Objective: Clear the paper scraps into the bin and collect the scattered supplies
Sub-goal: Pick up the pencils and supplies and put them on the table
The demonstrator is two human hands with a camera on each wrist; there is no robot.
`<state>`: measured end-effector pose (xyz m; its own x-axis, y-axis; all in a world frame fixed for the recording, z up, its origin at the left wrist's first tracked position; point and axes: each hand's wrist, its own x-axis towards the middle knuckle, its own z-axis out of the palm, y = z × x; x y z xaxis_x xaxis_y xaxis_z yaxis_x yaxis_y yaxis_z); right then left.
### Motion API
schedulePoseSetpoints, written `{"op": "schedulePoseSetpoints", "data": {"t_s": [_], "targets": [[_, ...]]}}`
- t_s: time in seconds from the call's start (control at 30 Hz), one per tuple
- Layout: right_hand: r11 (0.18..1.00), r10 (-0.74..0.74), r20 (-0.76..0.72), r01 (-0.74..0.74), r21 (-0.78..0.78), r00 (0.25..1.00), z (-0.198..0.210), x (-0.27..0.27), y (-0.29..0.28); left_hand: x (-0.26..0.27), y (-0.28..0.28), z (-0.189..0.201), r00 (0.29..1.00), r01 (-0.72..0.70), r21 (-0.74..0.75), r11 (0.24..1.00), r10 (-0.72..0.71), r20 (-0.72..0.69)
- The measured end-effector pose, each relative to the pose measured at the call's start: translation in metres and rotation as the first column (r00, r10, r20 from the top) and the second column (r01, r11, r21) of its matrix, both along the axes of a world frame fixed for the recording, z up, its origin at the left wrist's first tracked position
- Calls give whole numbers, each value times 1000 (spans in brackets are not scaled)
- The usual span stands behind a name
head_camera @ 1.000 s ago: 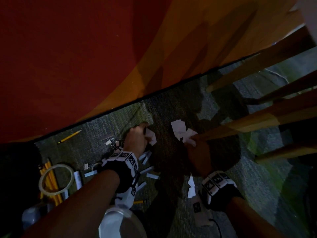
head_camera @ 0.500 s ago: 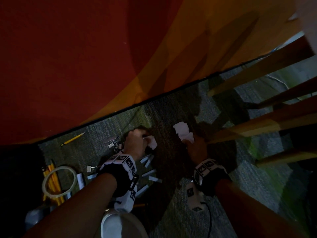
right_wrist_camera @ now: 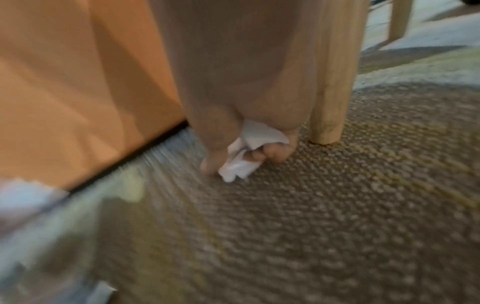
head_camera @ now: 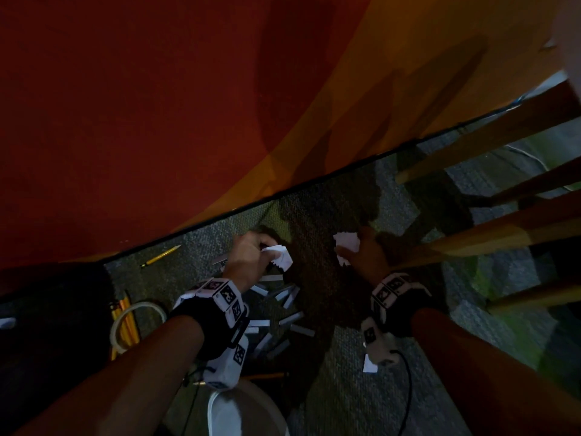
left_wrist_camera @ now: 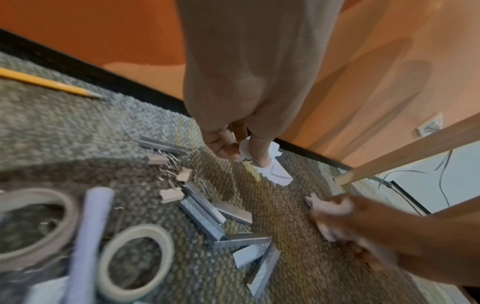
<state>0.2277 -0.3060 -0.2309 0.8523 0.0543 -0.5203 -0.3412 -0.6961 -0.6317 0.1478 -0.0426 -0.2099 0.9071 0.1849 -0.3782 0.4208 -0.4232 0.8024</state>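
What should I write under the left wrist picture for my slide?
Left hand pinches a paper scrap above carpet strewn with staple strips.

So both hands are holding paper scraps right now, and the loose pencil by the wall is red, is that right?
Not quite. The loose pencil by the wall is yellow, not red; the left wrist view shows it plainly. The rest holds: the left hand pinches a paper scrap and the right hand grips crumpled paper.
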Motion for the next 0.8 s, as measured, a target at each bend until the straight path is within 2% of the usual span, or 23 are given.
{"op": "schedulePoseSetpoints", "data": {"t_s": [0.03, 0.1, 0.23, 0.33, 0.5, 0.63, 0.7, 0.8], "targets": [[997, 42, -23, -44, -61, 999, 2, 3, 2, -1, 3, -3, 1000, -6, -3, 1000, 6, -1], [981, 94, 20, -89, -171, 995, 3, 5, 6, -6, 7, 3, 1000, 14, 6, 1000, -14, -24], [976, 215, 13, -214, -34, 977, -5, 19, 6, -16, 15, 17, 999, 31, 11, 999, -32, 41], [982, 174, -16, -175, -75, 985, -16, 24, 0, -20, 19, 33, 1000, -18, -9, 1000, 18, 19], [975, 206, 56, -210, 66, 977, 52, 1, 35, -25, 34, 74, 995, -66, -59, 996, 70, 76], [929, 295, 113, -313, 200, 949, 127, -16, 77, -40, 62, 129, 992, -83, 7, 996, 82, 94], [906, 341, 163, -370, 204, 926, 161, -25, 98, -53, 77, 160, 993, -61, 81, 995, 52, 108], [852, 427, 155, -454, 261, 891, 194, -35, 139, -83, 107, 207, 989, -106, 166, 980, 86, 120]]}}
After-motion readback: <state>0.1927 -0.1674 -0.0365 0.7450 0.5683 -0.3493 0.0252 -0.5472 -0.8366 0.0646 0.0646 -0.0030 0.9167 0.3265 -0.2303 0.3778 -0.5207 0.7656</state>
